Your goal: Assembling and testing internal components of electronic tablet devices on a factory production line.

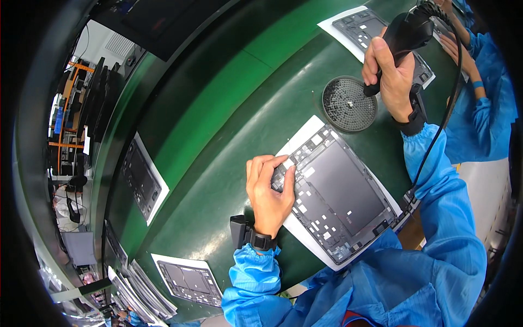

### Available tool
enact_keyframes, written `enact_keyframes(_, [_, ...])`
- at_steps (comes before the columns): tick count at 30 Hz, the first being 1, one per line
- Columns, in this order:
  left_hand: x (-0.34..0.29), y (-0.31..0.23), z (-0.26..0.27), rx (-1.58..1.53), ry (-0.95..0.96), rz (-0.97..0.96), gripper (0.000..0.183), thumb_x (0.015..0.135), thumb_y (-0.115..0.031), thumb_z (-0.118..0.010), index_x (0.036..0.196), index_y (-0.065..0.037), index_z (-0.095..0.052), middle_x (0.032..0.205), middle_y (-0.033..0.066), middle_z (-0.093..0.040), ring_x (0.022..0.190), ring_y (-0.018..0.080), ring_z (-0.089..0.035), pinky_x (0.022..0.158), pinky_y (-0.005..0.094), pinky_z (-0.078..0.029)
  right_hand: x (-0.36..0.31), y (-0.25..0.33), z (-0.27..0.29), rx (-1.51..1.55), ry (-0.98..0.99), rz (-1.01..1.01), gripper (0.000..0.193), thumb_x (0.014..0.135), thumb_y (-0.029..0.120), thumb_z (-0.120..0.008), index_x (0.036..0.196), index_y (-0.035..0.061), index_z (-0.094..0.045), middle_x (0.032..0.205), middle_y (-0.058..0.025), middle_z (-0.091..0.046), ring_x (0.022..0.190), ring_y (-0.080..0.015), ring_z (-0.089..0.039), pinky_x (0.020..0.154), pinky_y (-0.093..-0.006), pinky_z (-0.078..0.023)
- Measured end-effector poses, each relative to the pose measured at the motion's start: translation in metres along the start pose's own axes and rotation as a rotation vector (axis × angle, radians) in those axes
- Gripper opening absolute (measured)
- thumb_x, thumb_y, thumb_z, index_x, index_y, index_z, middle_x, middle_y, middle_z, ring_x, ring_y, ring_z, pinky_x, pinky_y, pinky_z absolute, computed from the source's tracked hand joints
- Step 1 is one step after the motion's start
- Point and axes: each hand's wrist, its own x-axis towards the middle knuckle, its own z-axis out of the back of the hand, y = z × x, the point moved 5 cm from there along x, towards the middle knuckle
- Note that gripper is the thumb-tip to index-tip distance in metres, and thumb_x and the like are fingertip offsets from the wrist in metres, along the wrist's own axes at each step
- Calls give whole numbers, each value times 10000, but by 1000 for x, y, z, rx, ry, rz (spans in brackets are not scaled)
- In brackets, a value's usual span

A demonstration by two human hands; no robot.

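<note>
In front of me a dark grey tablet housing (348, 185) with several small white pads lies on a white sheet (310, 128). My left hand (268, 188) rests at its left edge, with curled fingers and the thumb and index fingertip close together on the rim. Up at the right, my right hand (389, 71) is wrapped around a black corded electric screwdriver (406, 34). The lower end of this tool is over the right side of a round, dark perforated screw tray (343, 106); its tip cannot be made out.
More tablet housings on white sheets lie at far right (365, 30), at left (143, 177) and at near left (188, 280). A stack of thin panels (144, 291) leans at lower left. The black cord (455, 98) hangs past my right sleeve. A co-worker's arm (474, 82) is at right.
</note>
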Motion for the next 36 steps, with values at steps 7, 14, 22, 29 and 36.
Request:
enact_keyframes(7, [0, 2, 0, -14, -13, -7, 211, 791, -31, -805, 987, -21, -727, 944, 127, -644, 890, 293, -602, 785, 379, -488, -2, -4, -1, -13, 23, -4, 199, 1086, 227, -550, 998, 61, -485, 672, -15, -478, 498, -92, -462, 468, -255, -400])
enact_keyframes(14, [-1, 3, 1, -18, -23, -22, 202, 798, -38, -797, 984, -12, -722, 947, 131, -646, 885, 305, -598, 785, 387, -487, 2, 7, -6, -116, 32, 47, 149, 1082, 184, -539, 1099, 45, -489, 674, -14, -482, 505, -89, -463, 490, -256, -411])
enact_keyframes(22, [-6, 7, 2, -64, -71, -27, 190, 772, -22, -799, 952, -17, -736, 924, 100, -658, 869, 277, -601, 762, 371, -501, -48, 54, -124, 227, 167, -41, 216, 1066, 231, -518, 971, 78, -398, 616, -39, -441, 463, -115, -423, 439, -270, -404])
enact_keyframes(29, [-10, 9, 2, -94, -68, -64, 217, 727, 13, -783, 928, -66, -797, 926, 70, -661, 866, 252, -605, 723, 365, -529, -69, 29, -149, 259, 281, -94, 216, 1062, 206, -532, 953, 73, -402, 607, -38, -457, 462, -108, -432, 435, -261, -402])
enact_keyframes(36, [-14, 1, 2, 107, -2, -197, 317, 690, 8, -786, 989, -96, -791, 1053, 74, -661, 970, 287, -627, 818, 414, -543, -74, 20, -153, 243, 305, -124, 217, 1065, 208, -529, 950, 71, -406, 607, -33, -466, 452, -100, -438, 429, -252, -405])
